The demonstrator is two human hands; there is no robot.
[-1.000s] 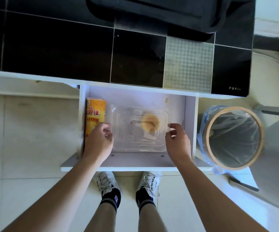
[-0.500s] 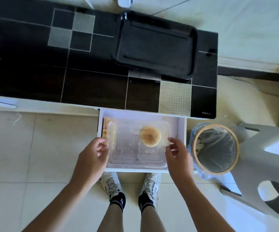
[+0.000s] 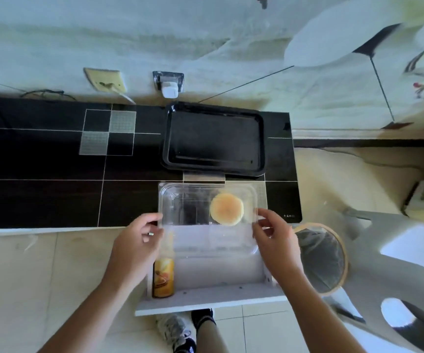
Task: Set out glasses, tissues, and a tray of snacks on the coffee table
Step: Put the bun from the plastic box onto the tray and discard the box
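I hold a clear plastic snack box in the air above the open drawer; a round golden cake lies inside it. My left hand grips the box's left edge and my right hand grips its right edge. The box's far end hangs over the front of the black coffee table. An empty black tray lies on the table just beyond the box. A yellow snack can lies in the drawer's left side.
A bin with a wooden rim and plastic liner stands right of the drawer. A grey plastic stool is at the far right. A wall socket with a white plug sits behind the table. My shoes are below the drawer.
Both hands have lifted the clear box out of the drawer and carried it up and forward over the table's edge. The view has tilted up, showing the tray and wall.
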